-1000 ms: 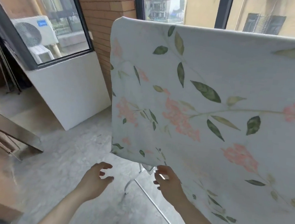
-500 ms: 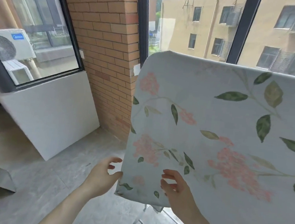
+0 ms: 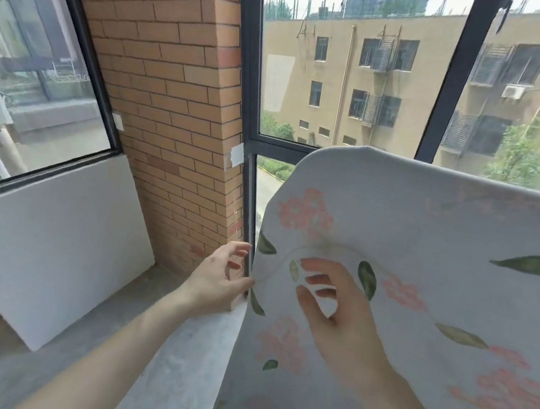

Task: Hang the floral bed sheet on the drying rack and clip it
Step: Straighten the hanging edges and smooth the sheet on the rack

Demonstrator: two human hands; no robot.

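Brick pillar (image 3: 173, 92) stood behind the draped floral bed sheet (image 3: 441, 257); left hand (image 3: 216, 282) and right hand (image 3: 333, 312) were relaxed, grasping nothing; no legible writing.

no readable text, labels or signs

Enclosed home balcony: brick pillar (image 3: 173, 92) at centre left, dark-framed windows (image 3: 445, 73), concrete floor (image 3: 178, 345), floral sheet (image 3: 439, 274) hanging at right.

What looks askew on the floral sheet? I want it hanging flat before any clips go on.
The floral bed sheet hangs smooth across its top, but its left edge is pulled into a curved crease near the left hand, whose thumb touches that edge. The right hand hovers in front with loosely curled fingers. No clip is visible.
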